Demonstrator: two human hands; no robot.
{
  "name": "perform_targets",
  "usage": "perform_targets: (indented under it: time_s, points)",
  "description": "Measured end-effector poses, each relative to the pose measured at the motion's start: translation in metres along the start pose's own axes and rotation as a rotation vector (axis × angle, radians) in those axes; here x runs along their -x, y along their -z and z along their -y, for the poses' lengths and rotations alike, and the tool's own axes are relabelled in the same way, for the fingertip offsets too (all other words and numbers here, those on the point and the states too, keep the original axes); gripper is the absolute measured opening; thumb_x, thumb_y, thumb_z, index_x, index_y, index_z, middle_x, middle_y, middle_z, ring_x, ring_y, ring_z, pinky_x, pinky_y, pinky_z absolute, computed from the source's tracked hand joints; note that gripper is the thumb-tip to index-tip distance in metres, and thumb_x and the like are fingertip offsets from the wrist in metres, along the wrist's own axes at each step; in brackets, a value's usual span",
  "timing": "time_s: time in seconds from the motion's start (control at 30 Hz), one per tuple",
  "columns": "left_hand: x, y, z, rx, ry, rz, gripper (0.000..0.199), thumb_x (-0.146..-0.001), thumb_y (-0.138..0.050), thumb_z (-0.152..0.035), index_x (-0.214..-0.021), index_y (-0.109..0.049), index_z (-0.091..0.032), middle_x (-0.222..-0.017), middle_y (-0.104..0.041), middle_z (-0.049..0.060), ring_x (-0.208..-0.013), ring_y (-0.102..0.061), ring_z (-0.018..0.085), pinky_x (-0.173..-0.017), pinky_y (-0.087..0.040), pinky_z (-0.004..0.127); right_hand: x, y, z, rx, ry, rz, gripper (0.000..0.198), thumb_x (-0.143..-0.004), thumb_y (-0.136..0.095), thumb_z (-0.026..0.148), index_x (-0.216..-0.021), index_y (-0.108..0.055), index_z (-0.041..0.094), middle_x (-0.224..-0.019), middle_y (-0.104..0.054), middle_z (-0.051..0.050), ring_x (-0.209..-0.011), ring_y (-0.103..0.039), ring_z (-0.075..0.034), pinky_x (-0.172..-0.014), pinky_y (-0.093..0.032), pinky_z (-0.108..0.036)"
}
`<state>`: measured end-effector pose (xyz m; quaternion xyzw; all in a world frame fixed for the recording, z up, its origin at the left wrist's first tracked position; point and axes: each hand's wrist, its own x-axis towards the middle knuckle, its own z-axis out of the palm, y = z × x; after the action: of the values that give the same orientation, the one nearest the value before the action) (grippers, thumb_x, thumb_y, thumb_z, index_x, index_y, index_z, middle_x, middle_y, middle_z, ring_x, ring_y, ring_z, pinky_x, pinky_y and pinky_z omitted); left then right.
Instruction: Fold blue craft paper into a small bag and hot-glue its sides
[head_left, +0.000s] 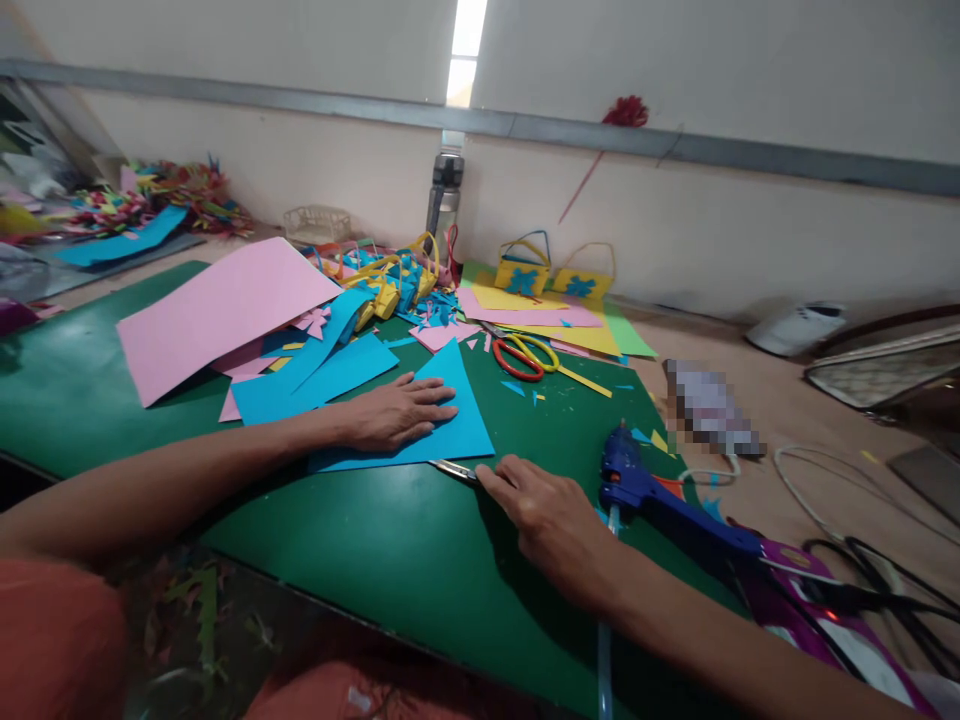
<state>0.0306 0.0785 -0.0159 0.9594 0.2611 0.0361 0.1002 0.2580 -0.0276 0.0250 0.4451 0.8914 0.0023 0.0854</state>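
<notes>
My left hand (pixel 401 410) lies flat with its fingers stretched over a blue sheet (pixel 463 425) on the green board (pixel 360 530). Closed round a slim metal craft knife (pixel 454 470), my right hand (pixel 544 515) rests close to the sheet's near edge. The knife's tip points left and meets that edge or lies just beside it. Another blue sheet (pixel 322 375) lies behind my left forearm, partly under a curled blue strip. A large pink sheet (pixel 225 315) is propped on scraps at the left.
Scissors (pixel 525 355) with red and yellow handles lie beyond the sheet. A blue glue gun (pixel 645 485) with a glue stick sits near my right forearm. Small paper bags (pixel 521 275), a bottle (pixel 444 195) and several scraps stand at the back. Cables (pixel 862 560) run along the right.
</notes>
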Motion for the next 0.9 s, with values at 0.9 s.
perform_targets:
  time_s: [0.9]
  points:
    - [-0.001, 0.005, -0.008, -0.026, 0.071, 0.043, 0.042, -0.097, -0.03, -0.031, -0.138, -0.035, -0.027, -0.151, -0.024, 0.009, -0.139, -0.018, 0.03, -0.104, -0.019, 0.062, -0.001, -0.004, -0.023, 0.141, -0.022, -0.049, 0.048, -0.073, -0.042, -0.006, -0.109, -0.058, 0.019, -0.088, -0.06, -0.006, -0.078, -0.053, -0.017, -0.056, -0.033, -0.025]
